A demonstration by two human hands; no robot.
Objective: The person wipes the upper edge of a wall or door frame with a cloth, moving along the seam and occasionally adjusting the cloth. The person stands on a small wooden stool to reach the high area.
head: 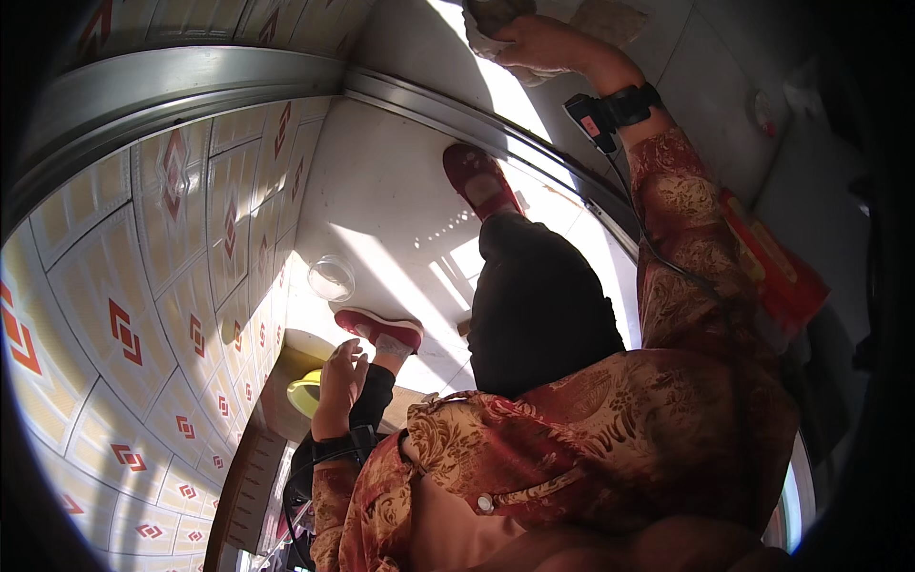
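Observation:
At the top of the view my right hand (540, 44) grips a crumpled, greyish-white cloth (487, 51) over the tiled floor beyond a metal door track. Part of the cloth is cut off by the picture's edge. A brownish, rough-looking patch or cloth (611, 23) lies just past that hand; which of the two I cannot tell. My left hand (344, 379) hangs low near my left red shoe (380, 327), fingers loosely bent and apart, with nothing seen in it. Close by it, partly hidden behind the wrist, is a yellow-green plastic basin (305, 393).
The metal door track (500, 132) crosses the floor beside my right red shoe (480, 180). A clear round plastic container (331, 277) sits by the patterned tiled wall (161, 300). A red plastic packet (790, 282) lies beyond my right sleeve. Cables run from both wrist straps.

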